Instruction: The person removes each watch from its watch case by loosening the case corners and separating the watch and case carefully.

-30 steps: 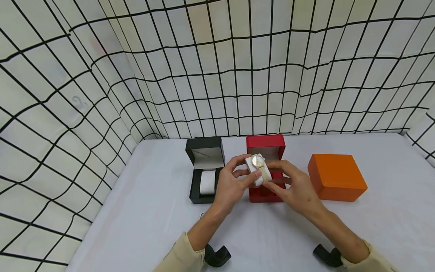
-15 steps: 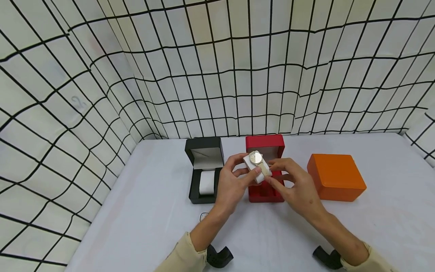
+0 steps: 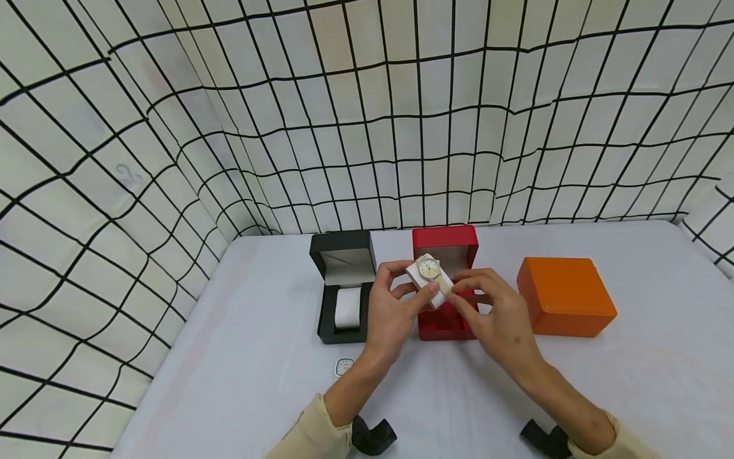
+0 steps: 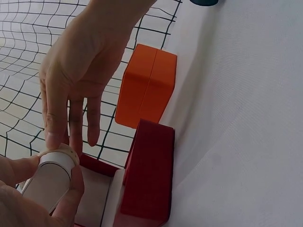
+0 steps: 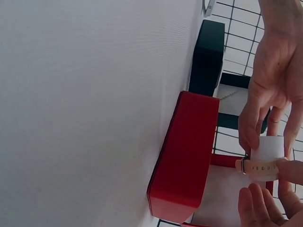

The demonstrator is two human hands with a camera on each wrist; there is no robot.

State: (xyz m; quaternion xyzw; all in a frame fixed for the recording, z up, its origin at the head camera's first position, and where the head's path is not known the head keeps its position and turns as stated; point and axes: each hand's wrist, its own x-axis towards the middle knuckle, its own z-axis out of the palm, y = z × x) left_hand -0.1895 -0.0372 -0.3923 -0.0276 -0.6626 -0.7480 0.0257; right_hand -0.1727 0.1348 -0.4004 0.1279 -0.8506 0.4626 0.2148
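Note:
A wristwatch [image 3: 429, 268] with a pale cream strap [image 5: 262, 167] is wrapped round a white cushion [image 5: 267, 147]. My left hand [image 3: 392, 319] grips the cushion, its thumb lying across the front below the dial. At the lower right end of the watch, the thumb and index finger of my right hand [image 3: 507, 325] pinch the strap; its other fingers stand off the cushion. Both hands are above the open red watch box [image 3: 447, 326], partly covering it. The strap's buckle shows in the right wrist view.
To the left stands an open black watch box [image 3: 342, 255] with a white cushion [image 3: 347, 308] inside. An orange box [image 3: 566, 296] sits at the right. A square-faced watch [image 3: 344, 366] lies by my left forearm, partly hidden. Black netting [image 3: 367, 121] surrounds the white table [image 3: 241, 382].
The watch and cushion have shifted slightly left and tilted further, with both hands following. More of the square-faced watch shows beside my left forearm.

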